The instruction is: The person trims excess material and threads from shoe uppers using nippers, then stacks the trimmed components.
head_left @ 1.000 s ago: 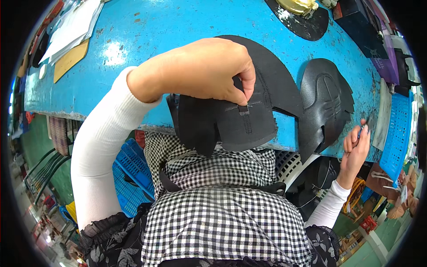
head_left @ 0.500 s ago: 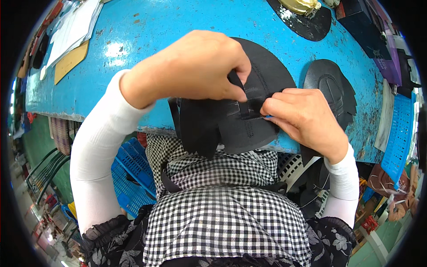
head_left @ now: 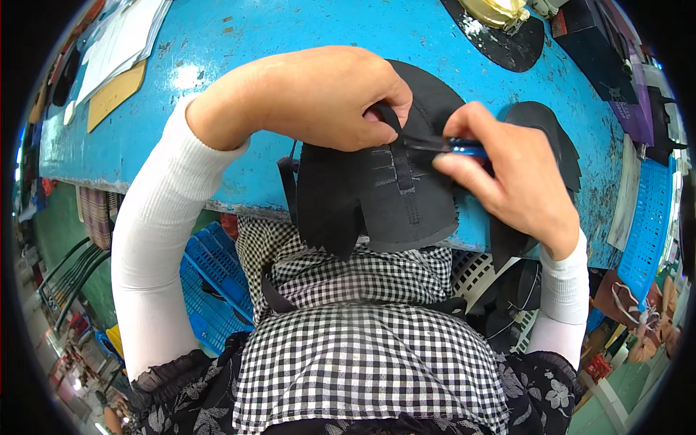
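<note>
Left grip [head_left: 326, 94] and right grip [head_left: 525, 170] over black piece [head_left: 380, 203].
Left pinches a black strip [head_left: 402, 168]; right, just beside, clasps a blue-handled tool [head_left: 467, 148]. Below both, the piece's edge overhangs the table [head_left: 304, 25], bare beyond left grip.

Upper [head_left: 429, 206] on tbl [head_left: 290, 25], papers [head_left: 127, 43] L

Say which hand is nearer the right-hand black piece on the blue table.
Right. The right hand partly overlaps that black piece in view; the left hand is farther left, pinching a black strip.
</note>
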`<state>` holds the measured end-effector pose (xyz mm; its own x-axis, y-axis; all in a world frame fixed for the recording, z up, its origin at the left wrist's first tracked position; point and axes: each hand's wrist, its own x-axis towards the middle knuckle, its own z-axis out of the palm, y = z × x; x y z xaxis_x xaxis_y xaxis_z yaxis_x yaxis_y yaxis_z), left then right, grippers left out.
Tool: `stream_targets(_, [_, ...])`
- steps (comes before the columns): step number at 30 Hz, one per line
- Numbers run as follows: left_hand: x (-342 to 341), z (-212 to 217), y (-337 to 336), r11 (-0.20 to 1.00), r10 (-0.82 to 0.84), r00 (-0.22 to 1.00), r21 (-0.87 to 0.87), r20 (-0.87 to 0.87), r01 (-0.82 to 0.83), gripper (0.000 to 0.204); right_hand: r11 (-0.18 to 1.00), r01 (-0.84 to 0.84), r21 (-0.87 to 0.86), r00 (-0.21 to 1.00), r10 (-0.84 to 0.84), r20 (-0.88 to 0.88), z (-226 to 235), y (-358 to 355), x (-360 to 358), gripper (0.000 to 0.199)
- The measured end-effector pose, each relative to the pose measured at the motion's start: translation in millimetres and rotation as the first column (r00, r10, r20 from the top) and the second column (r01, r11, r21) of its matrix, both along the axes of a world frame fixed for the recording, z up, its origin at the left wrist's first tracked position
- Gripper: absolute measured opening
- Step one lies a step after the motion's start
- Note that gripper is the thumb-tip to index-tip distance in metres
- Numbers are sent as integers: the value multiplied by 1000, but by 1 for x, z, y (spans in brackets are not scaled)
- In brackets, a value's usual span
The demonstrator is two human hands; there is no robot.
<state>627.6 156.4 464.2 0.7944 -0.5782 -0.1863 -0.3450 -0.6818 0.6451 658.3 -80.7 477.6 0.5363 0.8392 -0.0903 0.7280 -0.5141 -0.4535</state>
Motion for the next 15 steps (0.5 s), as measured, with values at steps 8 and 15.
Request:
stream_targets(8, [0, -8, 3, 994, 8, 1000, -112, -1, -8, 14, 998, -10, 56, 992, 3, 128, -22, 13, 3, 24])
stream_targets(15, [-8, -10, 23, 745, 291, 899, -513, -326, -427, 13, 974, -125, 190, 961, 71, 268, -1, 17, -28, 14])
